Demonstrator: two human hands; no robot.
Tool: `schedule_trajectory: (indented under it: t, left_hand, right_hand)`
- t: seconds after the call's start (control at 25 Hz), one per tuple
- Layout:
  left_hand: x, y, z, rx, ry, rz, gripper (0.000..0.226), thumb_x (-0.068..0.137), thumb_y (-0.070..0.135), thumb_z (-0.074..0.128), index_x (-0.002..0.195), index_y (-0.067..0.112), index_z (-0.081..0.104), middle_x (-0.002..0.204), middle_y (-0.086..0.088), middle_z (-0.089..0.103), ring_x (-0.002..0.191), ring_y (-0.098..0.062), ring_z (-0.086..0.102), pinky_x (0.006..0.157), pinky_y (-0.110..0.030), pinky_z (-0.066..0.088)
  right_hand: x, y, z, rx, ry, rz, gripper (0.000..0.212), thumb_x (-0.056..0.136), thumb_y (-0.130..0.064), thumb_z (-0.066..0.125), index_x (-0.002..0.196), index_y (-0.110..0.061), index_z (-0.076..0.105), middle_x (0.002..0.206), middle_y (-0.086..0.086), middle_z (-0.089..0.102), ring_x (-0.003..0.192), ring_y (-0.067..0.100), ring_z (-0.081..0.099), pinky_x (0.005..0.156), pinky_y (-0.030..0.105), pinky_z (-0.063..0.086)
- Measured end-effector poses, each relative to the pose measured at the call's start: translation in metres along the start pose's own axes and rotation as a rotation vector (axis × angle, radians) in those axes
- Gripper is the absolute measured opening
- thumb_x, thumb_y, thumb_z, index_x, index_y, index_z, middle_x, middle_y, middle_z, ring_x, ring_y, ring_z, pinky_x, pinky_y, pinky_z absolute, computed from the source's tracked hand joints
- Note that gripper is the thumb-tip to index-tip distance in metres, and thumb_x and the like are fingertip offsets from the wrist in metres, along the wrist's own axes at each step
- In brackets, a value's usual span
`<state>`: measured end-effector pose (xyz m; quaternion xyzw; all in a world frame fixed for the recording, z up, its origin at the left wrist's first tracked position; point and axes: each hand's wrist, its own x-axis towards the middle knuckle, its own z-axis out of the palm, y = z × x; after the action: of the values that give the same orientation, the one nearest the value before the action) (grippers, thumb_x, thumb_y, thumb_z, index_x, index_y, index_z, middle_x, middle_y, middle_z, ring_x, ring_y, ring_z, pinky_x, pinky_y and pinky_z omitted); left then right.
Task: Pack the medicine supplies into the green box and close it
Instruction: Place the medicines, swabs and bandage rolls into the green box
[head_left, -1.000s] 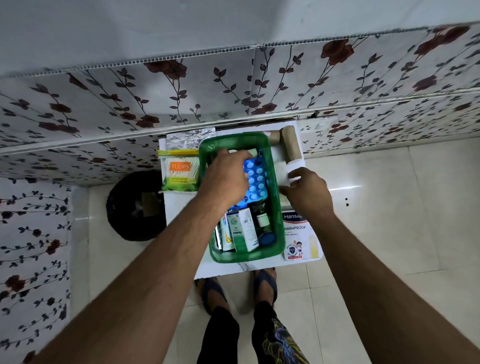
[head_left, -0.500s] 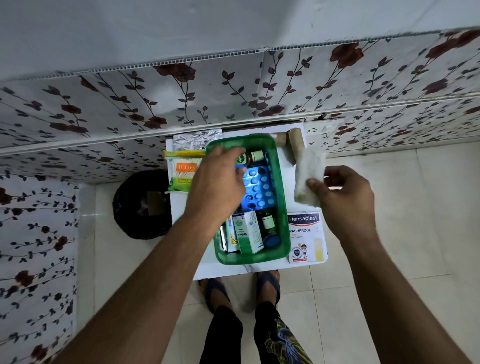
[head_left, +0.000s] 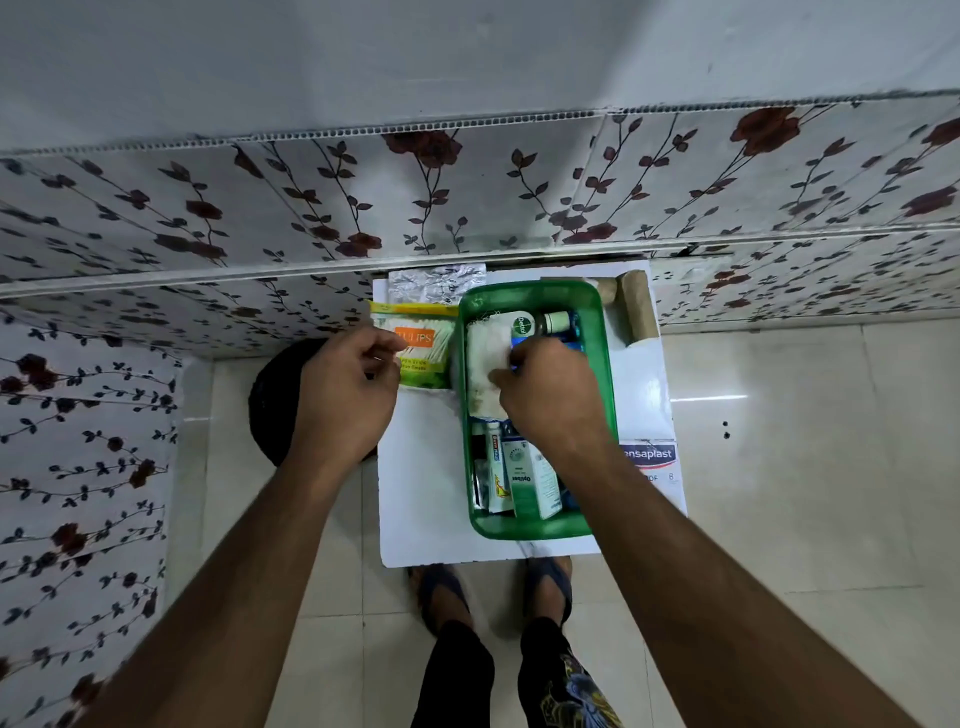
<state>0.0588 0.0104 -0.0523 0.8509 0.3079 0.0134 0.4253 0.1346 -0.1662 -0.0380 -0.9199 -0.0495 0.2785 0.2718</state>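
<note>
Head view: right hand (head_left: 545, 395) pinched the white gauze pad (head_left: 485, 364) inside the green box (head_left: 605, 395); pressing it flat would suit. Left hand (head_left: 343, 395) curled loosely beside the box, empty.

From my remote feed, the right hand (head_left: 550, 395) covered the green box (head_left: 605, 364) centre, so I couldn't tell what lay under it. Right of the box, the forearm cut off the Hansaplast pack (head_left: 649, 457). Small cartons' (head_left: 524, 478) print inside the box was too small to read.
</note>
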Motion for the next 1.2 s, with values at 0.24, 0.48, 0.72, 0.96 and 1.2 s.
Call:
schedule_trajectory:
  t: [0.24, 0.48, 0.72, 0.96, 1.2]
  left_hand:
    - [0.029, -0.022, 0.01, 0.079, 0.043, -0.211, 0.06, 0.076, 0.039, 0.077, 0.126, 0.021, 0.052, 0.126, -0.009, 0.055, 0.104, -0.021, 0.057, 0.084, -0.03, 0.046]
    - [0.047, -0.028, 0.026, 0.074, -0.092, -0.293, 0.073, 0.065, 0.053, 0.082, 0.121, 0.015, 0.054, 0.116, -0.007, 0.065, 0.103, -0.027, 0.062, 0.087, -0.042, 0.051]
    - [0.049, -0.028, 0.032, 0.097, -0.027, -0.28, 0.051, 0.064, 0.044, 0.085, 0.097, 0.013, 0.063, 0.088, 0.006, 0.063, 0.077, -0.016, 0.059, 0.07, -0.031, 0.048]
    - [0.044, -0.026, 0.038, -0.026, 0.006, -0.321, 0.058, 0.067, 0.028, 0.086, 0.1, 0.017, 0.04, 0.081, 0.007, 0.057, 0.072, -0.011, 0.059, 0.055, -0.026, 0.04]
    - [0.043, -0.026, 0.038, -0.05, -0.076, -0.349, 0.064, 0.067, 0.016, 0.083, 0.117, 0.029, 0.046, 0.096, -0.001, 0.064, 0.077, -0.015, 0.062, 0.057, -0.024, 0.043]
  right_hand:
    - [0.017, 0.048, -0.081, 0.103, 0.655, 0.018, 0.023, 0.084, -0.032, 0.058, 0.101, -0.021, 0.071, 0.083, -0.008, 0.071, 0.069, 0.011, 0.064, 0.056, 0.015, 0.039]
    - [0.076, 0.089, -0.072, -0.067, 0.222, 0.183, 0.049, 0.093, -0.047, 0.049, 0.115, -0.005, 0.065, 0.114, 0.019, 0.068, 0.105, 0.038, 0.061, 0.079, 0.034, 0.042]
    - [0.083, 0.096, -0.068, -0.054, 0.227, 0.191, 0.039, 0.088, -0.039, 0.053, 0.089, -0.004, 0.071, 0.084, 0.018, 0.069, 0.073, 0.034, 0.055, 0.059, 0.029, 0.039]
    - [0.071, 0.098, -0.07, 0.034, 0.264, 0.238, 0.046, 0.089, -0.043, 0.05, 0.054, -0.014, 0.054, 0.055, -0.001, 0.053, 0.056, 0.023, 0.051, 0.052, 0.026, 0.031]
    - [0.057, 0.101, -0.069, 0.133, 0.332, 0.239, 0.035, 0.087, -0.038, 0.054, 0.055, -0.024, 0.048, 0.06, -0.013, 0.051, 0.066, 0.024, 0.051, 0.062, 0.029, 0.036]
